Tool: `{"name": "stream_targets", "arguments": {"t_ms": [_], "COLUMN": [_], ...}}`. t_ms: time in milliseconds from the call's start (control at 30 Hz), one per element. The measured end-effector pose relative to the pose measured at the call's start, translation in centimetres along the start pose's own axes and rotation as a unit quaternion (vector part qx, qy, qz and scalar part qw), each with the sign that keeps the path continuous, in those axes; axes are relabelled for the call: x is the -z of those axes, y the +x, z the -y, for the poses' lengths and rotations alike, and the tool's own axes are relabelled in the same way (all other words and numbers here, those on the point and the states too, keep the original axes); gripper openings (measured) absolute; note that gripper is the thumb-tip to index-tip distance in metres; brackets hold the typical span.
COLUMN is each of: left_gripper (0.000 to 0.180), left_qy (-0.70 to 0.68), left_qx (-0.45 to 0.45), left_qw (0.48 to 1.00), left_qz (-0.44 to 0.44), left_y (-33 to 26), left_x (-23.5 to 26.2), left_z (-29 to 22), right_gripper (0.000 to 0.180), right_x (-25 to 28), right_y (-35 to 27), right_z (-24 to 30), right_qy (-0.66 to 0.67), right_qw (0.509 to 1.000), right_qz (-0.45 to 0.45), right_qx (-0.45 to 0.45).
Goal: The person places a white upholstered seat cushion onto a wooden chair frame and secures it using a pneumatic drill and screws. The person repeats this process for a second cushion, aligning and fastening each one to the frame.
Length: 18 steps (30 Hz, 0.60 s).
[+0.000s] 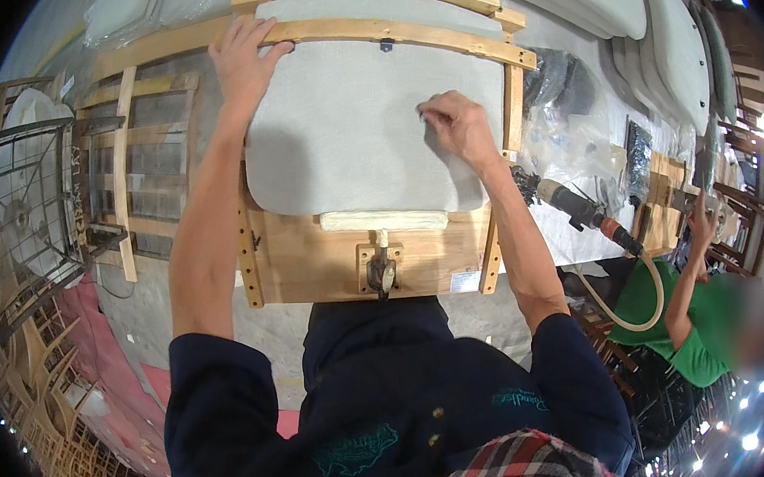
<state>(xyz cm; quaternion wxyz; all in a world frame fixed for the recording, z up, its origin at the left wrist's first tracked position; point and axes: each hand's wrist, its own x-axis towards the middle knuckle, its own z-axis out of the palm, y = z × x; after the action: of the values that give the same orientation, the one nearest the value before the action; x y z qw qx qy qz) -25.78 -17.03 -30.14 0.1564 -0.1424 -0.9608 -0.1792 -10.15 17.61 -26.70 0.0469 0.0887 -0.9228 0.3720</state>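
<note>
Grey panel lies in wood frame, 12 o'clock. L hand at panel's 10, fingers spread on top bar; R hand over 3, fingertips bunched, can't tell if pinching smth. Power tool, 4 o'clock.

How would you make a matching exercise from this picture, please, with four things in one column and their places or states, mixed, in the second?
Things:
1. Left hand
2. Right hand
3. Power tool
4. Metal clamp

Places or states:
A. Fastened on the plywood board, near the person's body
B. Over the grey panel, fingers curled
C. Touching the left part of a wooden crossbar
D. Right of the board, with a pale hose

Right pairs: 1-C, 2-B, 3-D, 4-A
</note>
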Motion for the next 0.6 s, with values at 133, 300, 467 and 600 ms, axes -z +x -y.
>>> {"name": "stream_targets", "arguments": {"t_ms": [133,300,467,600], "left_gripper": [0.054,0.053,0.052,0.053], "left_qy": [-0.004,0.001,0.017,0.001], "left_qx": [-0.004,-0.021,-0.023,-0.015], "left_qw": [1.0,1.0,0.999,1.0], "left_qz": [0.002,-0.015,-0.021,-0.015], "left_y": [0.0,0.0,-0.1,-0.1], "left_x": [-0.1,-0.4,-0.2,-0.2], "left_z": [0.2,0.3,0.1,0.2], "right_gripper": [0.013,0.012,0.019,0.022], "right_x": [1.6,1.7,1.1,1.5], "right_y": [1.5,3.7,4.2,4.2], "right_z": [-4.9,-7.8,-8.0,-7.8], "right_qy": [-0.093,-0.119,-0.128,-0.115], "right_qw": [0.975,0.954,0.938,0.94], "right_qz": [-0.194,-0.27,-0.307,-0.309], "right_qx": [-0.055,-0.05,-0.096,-0.086]}}
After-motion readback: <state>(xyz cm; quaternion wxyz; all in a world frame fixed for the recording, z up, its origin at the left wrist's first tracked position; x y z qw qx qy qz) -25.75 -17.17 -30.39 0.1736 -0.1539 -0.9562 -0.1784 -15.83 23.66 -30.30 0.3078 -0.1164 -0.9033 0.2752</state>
